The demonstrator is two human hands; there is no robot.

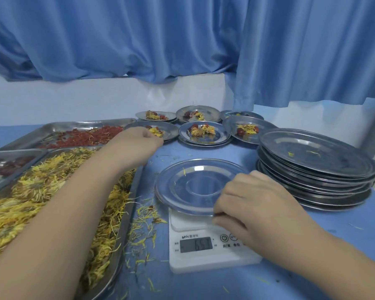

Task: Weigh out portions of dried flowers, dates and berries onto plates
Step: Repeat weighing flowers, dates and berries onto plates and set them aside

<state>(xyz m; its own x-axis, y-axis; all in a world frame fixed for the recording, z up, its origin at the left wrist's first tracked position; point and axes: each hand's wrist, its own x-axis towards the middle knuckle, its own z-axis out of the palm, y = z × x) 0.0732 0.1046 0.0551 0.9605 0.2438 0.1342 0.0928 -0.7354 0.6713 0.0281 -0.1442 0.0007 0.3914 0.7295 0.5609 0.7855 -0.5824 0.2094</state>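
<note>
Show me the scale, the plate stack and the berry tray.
scale point(196, 244): head view, grey display.
plate stack point(329, 161): head view, top plate's bare centre.
berry tray point(59, 126): head view, far metal wall.

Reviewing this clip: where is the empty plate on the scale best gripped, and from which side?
By its near rim, from the right. The plate is flat and shallow, and its edge overhangs the scale, so fingers fit underneath; the right hand pinches there.
</note>
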